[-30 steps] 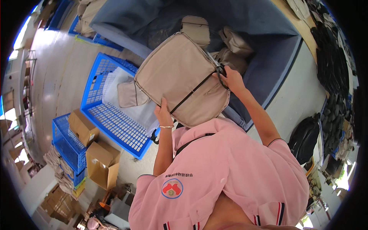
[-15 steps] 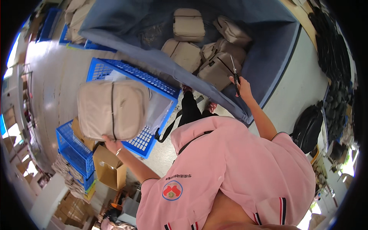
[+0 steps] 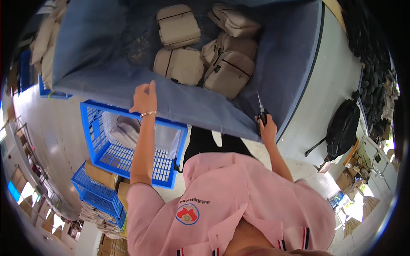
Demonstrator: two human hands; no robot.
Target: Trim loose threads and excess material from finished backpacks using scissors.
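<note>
My left hand (image 3: 145,97) is raised over the near edge of a big blue fabric bin (image 3: 200,109), fingers apart and empty, a thin bracelet on the wrist. My right hand (image 3: 267,127) grips a pair of scissors (image 3: 261,112), blades pointing up against the bin's near wall. Inside the bin lie several beige bags (image 3: 181,64). Below my left arm stands a blue plastic crate (image 3: 128,145) with pale bags in it.
A second blue crate (image 3: 96,194) and cardboard boxes (image 3: 102,176) sit at lower left. Black bags (image 3: 344,126) lie on the grey floor at right, with a dark pile (image 3: 371,59) beyond. Stacked beige bags (image 3: 42,47) stand at the far left.
A beige bag that both hands held up went left in my left hand and is gone from it; the left hand now reaches back up to the bin, empty. The right hand keeps the scissors.
</note>
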